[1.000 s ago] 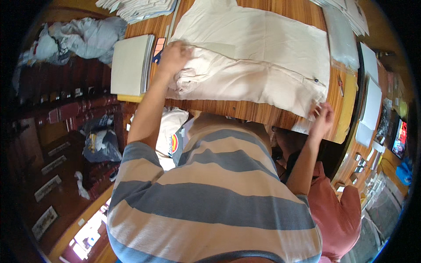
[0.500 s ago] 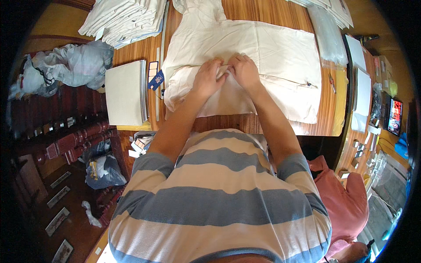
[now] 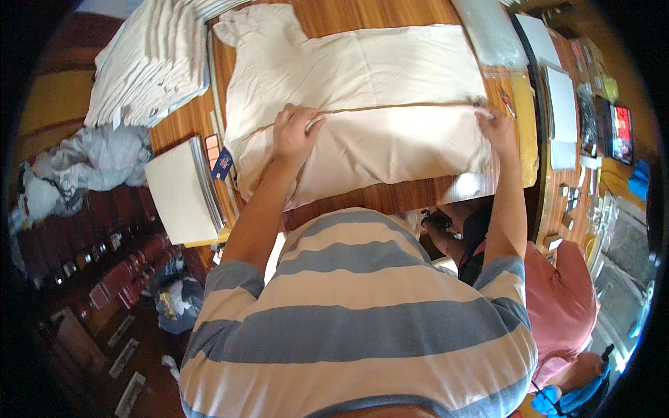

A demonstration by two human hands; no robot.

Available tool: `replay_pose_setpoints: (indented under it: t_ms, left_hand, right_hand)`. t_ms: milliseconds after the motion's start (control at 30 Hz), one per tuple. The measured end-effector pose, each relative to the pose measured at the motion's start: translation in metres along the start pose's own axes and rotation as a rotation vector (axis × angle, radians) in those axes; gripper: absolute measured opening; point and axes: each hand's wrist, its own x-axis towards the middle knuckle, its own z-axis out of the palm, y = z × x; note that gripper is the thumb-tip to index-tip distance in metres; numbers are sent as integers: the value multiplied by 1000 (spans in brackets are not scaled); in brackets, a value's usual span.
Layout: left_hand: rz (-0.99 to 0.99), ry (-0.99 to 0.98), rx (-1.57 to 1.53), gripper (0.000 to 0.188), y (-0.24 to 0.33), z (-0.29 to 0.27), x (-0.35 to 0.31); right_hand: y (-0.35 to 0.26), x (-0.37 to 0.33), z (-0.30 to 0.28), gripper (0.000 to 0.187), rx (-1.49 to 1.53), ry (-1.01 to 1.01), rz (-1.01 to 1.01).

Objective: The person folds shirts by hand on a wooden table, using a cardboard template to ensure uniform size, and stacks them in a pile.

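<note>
Across the frame's middle, left hand (image 3: 294, 134) and right hand (image 3: 493, 129) press spread fingers on the cream garment (image 3: 362, 104), smoothing its fold; another fold likely needs care.

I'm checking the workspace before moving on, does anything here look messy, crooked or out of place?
Nothing spilled or damaged. The cream garment lies flat on the wooden table under the left hand and right hand. Only the grey cloth heap looks untidy.
</note>
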Motion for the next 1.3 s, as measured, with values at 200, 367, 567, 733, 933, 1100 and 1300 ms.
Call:
replay_pose_setpoints:
  t_ms: [200,367,567,733,933,1100,1300]
  left_hand:
    - [-9,44,24,21,2,0,4]
    - [-45,-100,96,19,-4,-4,6]
    - [176,-378,366,47,59,-6,-28]
    - [74,-631,315,65,74,-17,-39]
    - [64,-638,313,71,74,-25,-37]
    - [160,-504,195,69,73,-23,-45]
    - [-200,-114,-1,70,60,-114,-134]
  right_hand:
    - [-14,29,48,25,36,656,57]
    - [-40,16,69,17,-542,989,44]
    - [-78,-56,72,36,-176,448,-246]
    - [-17,-76,63,64,-416,345,-132]
    - [-5,-69,60,65,-475,307,-141]
    - [-25,-77,68,64,-562,391,-266]
    - [-204,-119,131,42,216,-155,-563]
